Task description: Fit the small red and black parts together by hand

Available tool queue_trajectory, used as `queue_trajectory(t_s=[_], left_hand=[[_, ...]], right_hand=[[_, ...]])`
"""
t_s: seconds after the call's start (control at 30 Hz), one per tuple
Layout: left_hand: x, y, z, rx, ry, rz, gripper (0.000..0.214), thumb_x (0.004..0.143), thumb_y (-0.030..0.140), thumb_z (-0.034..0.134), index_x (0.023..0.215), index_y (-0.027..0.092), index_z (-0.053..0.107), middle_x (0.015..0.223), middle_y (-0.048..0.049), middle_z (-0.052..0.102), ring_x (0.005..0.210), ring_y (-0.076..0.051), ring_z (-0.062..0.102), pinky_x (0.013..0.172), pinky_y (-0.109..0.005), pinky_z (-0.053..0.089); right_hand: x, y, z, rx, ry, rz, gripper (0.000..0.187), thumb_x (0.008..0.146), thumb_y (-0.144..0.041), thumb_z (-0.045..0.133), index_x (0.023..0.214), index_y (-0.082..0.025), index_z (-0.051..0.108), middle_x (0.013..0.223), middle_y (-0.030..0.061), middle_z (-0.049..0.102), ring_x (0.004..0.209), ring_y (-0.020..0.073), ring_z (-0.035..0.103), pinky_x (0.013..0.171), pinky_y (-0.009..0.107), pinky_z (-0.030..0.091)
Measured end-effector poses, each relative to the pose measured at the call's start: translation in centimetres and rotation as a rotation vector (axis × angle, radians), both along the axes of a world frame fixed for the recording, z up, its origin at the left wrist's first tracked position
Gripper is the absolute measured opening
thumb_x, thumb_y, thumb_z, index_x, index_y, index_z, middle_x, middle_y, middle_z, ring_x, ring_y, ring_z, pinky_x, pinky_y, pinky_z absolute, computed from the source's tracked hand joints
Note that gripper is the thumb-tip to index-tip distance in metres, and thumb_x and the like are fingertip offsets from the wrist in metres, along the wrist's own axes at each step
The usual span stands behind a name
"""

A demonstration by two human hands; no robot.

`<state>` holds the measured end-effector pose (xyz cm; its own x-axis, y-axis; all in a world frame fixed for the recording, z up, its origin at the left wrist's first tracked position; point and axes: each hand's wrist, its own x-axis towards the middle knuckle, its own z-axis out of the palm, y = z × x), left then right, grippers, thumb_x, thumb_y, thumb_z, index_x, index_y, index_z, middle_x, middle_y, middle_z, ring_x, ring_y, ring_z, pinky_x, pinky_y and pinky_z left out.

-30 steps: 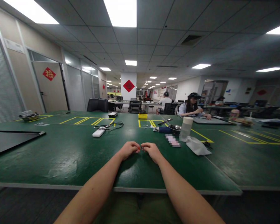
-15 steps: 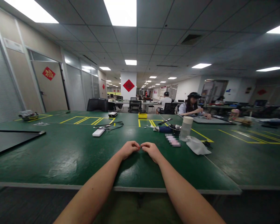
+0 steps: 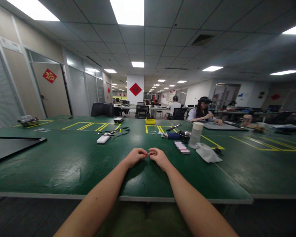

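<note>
Above the green table (image 3: 71, 151), my left hand (image 3: 135, 158) and my right hand (image 3: 160, 158) face each other, fingertips almost meeting. Both are closed in a pinch, thumbs against bent fingers. Tiny spots of red show at the fingertips of each hand; they are too small to name. A narrow gap separates the hands. Nearest to my right hand is a blurred-out pink and white flat thing (image 3: 181, 147). A white power bank (image 3: 103, 139) with black cables (image 3: 120, 131) lies beyond my left hand.
At the right stand a frosted plastic bottle (image 3: 196, 135), a white cloth pouch (image 3: 208, 152), a metal bowl (image 3: 185, 135) and a dark blue roll (image 3: 173, 136). A black tray (image 3: 14, 148) lies at left. A yellow box (image 3: 150, 121) sits far back. Another person (image 3: 202, 112) works at right.
The hands stay almost in place, still pinched close together. Red spots now show at the fingertips. The whole view has shifted very slightly.
</note>
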<state>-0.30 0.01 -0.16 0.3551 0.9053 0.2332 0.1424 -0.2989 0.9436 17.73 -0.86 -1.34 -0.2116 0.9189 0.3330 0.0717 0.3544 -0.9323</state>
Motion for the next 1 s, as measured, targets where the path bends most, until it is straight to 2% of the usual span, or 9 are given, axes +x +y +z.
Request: queue_trajectory(t_s=[0.13,0.2,0.37,0.47,0.63,0.83,0.93,1.0], left_hand=[[0.08,-0.07,-0.12,-0.028,-0.039,-0.055,0.017,0.063,0.017,0.064,0.08,0.013,0.066,0.068,-0.0024,0.065,0.061,-0.012,0.057,0.061,-0.023,0.043],[0.11,-0.02,-0.19,-0.046,-0.052,-0.067,0.019,0.064,0.016,0.063,0.082,0.013,0.065,0.067,-0.0021,0.064,0.06,-0.012,0.057,0.061,-0.023,0.043],[0.03,0.25,-0.33,0.003,0.001,-0.032,0.02,0.062,0.014,0.063,0.082,0.011,0.067,0.069,-0.002,0.065,0.061,-0.011,0.056,0.059,-0.021,0.041],[-0.02,0.23,-0.33,0.027,0.01,-0.029,0.017,0.063,0.015,0.063,0.079,0.011,0.066,0.068,-0.0015,0.064,0.06,-0.011,0.054,0.058,-0.02,0.039],[0.11,-0.18,-0.02,-0.017,-0.037,-0.066,0.013,0.063,0.013,0.063,0.076,0.012,0.065,0.067,-0.0011,0.065,0.061,-0.011,0.056,0.06,-0.02,0.041],[0.21,-0.14,-0.1,-0.057,-0.083,-0.118,0.017,0.066,0.014,0.063,0.082,0.01,0.067,0.067,-0.0026,0.066,0.06,-0.011,0.057,0.062,-0.022,0.043],[0.15,0.07,-0.35,-0.072,-0.097,-0.14,0.017,0.069,0.018,0.063,0.083,0.01,0.067,0.065,-0.002,0.065,0.057,-0.01,0.056,0.061,-0.023,0.044],[0.16,0.16,-0.44,-0.092,-0.112,-0.147,0.017,0.071,0.022,0.064,0.083,0.01,0.066,0.065,-0.0021,0.065,0.057,-0.01,0.056,0.062,-0.023,0.045]], right_hand=[[-0.15,-0.13,0.12,-0.043,-0.005,-0.021,0.038,0.067,-0.02,0.057,0.105,-0.017,0.054,0.09,0.0047,0.062,0.067,0.0151,0.065,0.05,0.023,0.048],[-0.17,-0.12,0.11,-0.054,-0.005,-0.021,0.039,0.068,-0.021,0.056,0.106,-0.018,0.053,0.094,0.0048,0.061,0.066,0.0155,0.066,0.048,0.023,0.048],[-0.05,-0.04,-0.06,-0.029,-0.082,-0.013,0.025,0.066,-0.018,0.06,0.091,-0.015,0.06,0.074,0.0031,0.066,0.067,0.016,0.065,0.06,0.026,0.051],[0.06,0.03,-0.21,0.0,-0.141,-0.018,0.021,0.065,-0.02,0.062,0.085,-0.015,0.063,0.067,0.0019,0.067,0.062,0.0149,0.063,0.062,0.026,0.049],[0.11,0.08,-0.28,0.01,-0.148,-0.017,0.022,0.065,-0.017,0.061,0.086,-0.015,0.064,0.068,0.0018,0.068,0.061,0.0142,0.062,0.059,0.025,0.048],[0.05,-0.05,-0.16,-0.062,0.002,0.042,0.03,0.068,-0.018,0.06,0.098,-0.015,0.061,0.073,0.0031,0.067,0.062,0.0153,0.065,0.059,0.027,0.051],[0.07,-0.04,-0.11,-0.064,0.041,0.044,0.034,0.07,-0.02,0.062,0.103,-0.014,0.06,0.071,0.002,0.066,0.061,0.0147,0.065,0.058,0.026,0.052],[0.05,0.05,-0.12,-0.076,0.043,0.044,0.03,0.07,-0.02,0.061,0.1,-0.014,0.062,0.069,0.0022,0.066,0.062,0.0145,0.065,0.06,0.026,0.053]])
